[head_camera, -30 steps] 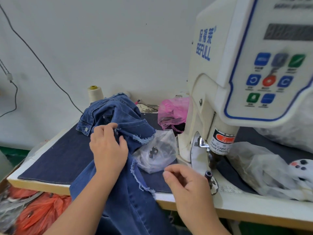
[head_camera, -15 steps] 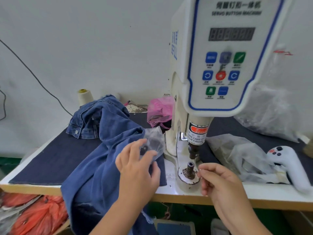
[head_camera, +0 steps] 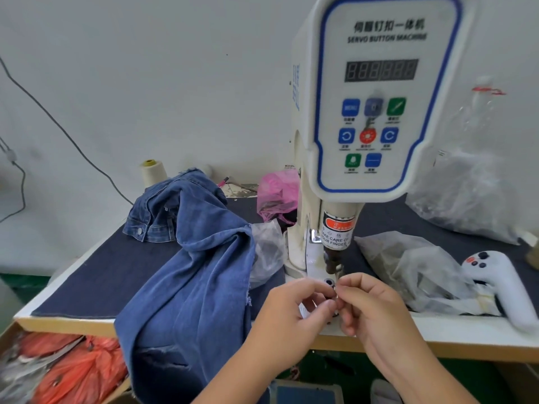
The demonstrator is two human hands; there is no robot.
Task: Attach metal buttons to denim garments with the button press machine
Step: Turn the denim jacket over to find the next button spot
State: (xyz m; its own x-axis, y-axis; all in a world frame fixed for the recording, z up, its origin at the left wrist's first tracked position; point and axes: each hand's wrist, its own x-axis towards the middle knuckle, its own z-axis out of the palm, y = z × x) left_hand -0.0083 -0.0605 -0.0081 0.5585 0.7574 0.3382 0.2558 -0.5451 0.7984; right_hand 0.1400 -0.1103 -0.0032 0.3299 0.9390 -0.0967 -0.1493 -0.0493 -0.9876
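A white worktable [head_camera: 437,330] with a wooden front edge carries a dark navy cloth mat [head_camera: 96,275]. On it stand the servo button machine [head_camera: 379,112] at centre, a blue denim garment [head_camera: 192,252] at nine o'clock draping over the front edge, a thread cone [head_camera: 153,173] at eleven, a pink plastic bag [head_camera: 277,193] at twelve, and clear plastic bags [head_camera: 408,272] and a white handheld controller [head_camera: 501,284] at three.

— How is the light looking?
— Soft, even daylight is filling the scene; the wall [head_camera: 175,83] is reading pale grey, with only faint shadows lying under the two hands.
— Any blur?
— The left hand [head_camera: 287,316] and right hand [head_camera: 376,313] are smearing slightly, and the machine [head_camera: 376,97] above them is bowing outward from wide-angle distortion.
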